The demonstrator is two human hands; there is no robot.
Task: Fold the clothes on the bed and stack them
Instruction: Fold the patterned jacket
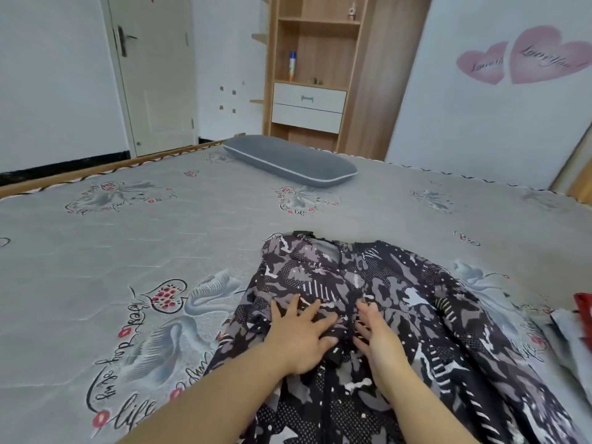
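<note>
A dark patterned garment is lying spread on the bed, well short of the grey pillow. The left hand is pressing it with fingers released and splayed; the right hand is resting beside, fingers straight.

Pale walls enclose the room, the right one bearing two pink heart decals. A cream door stands at the back left. A wooden shelf unit with two white drawers holds a bottle. A black skirting strip lines the left wall.
</note>
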